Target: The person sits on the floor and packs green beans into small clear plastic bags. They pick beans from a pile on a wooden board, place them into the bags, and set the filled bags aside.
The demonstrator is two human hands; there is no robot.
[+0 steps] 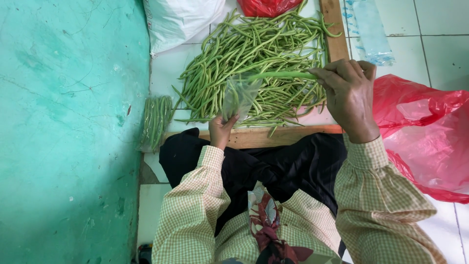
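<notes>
Green beans [283,75] gripped as a small bunch at centre frame, lying level, tips pointing left into the mouth of a clear plastic bag [238,98]. Right hand [349,95] at right of centre, fingers curled and pressed together around the right end of the bunch. Left hand [221,129] just below centre, thumb and fingers pinching the bag's lower edge, bag standing up from the grip. Behind both, a loose heap of beans [254,54] spread over white floor tiles [439,44], hemmed by a wooden frame [273,137] along its near edge and up its right side. At left of the heap, just outside it, a filled packet of beans [156,120] lying against the foot of a teal wall [68,122] that closes off the whole left of the frame. White sack [181,19] at upper left centre, red bag [266,6] at top edge. Crumpled red plastic bag [430,142] crowding the right edge, touching the right sleeve. Clear plastic [369,29] at upper right, bare tiles beyond it.
</notes>
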